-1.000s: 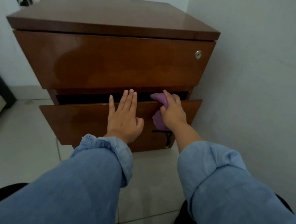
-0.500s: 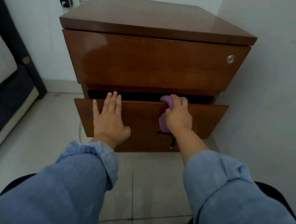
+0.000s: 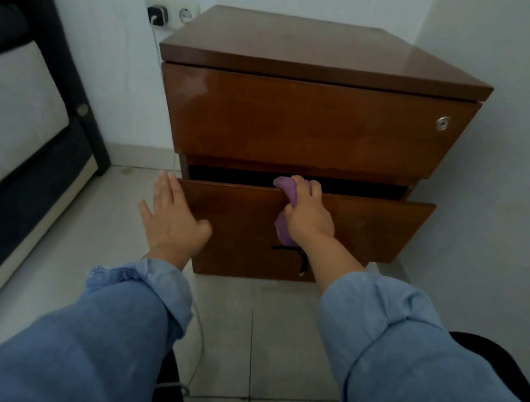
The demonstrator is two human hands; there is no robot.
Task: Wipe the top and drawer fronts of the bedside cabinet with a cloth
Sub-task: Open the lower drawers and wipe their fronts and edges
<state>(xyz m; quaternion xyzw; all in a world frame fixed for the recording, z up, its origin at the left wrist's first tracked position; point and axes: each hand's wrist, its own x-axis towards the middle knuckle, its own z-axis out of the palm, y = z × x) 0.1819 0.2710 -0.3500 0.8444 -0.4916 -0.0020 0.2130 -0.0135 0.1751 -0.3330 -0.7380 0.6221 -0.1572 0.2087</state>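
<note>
- Draping over the top edge of the lower drawer front (image 3: 368, 231), the purple cloth (image 3: 285, 193) sits near the middle of its long, left-to-right run.
- Right hand (image 3: 309, 220) has its fingers (image 3: 304, 185) hooked over that edge, clamped on the cloth; unwiped wood stretches away on both sides.
- Left hand (image 3: 170, 220) lies flat, fingers spread, at the drawer's left corner, probably steadying it.
- Bedside cabinet (image 3: 314, 124) stands in the room's corner, bed (image 3: 14, 115) to the left.
</note>
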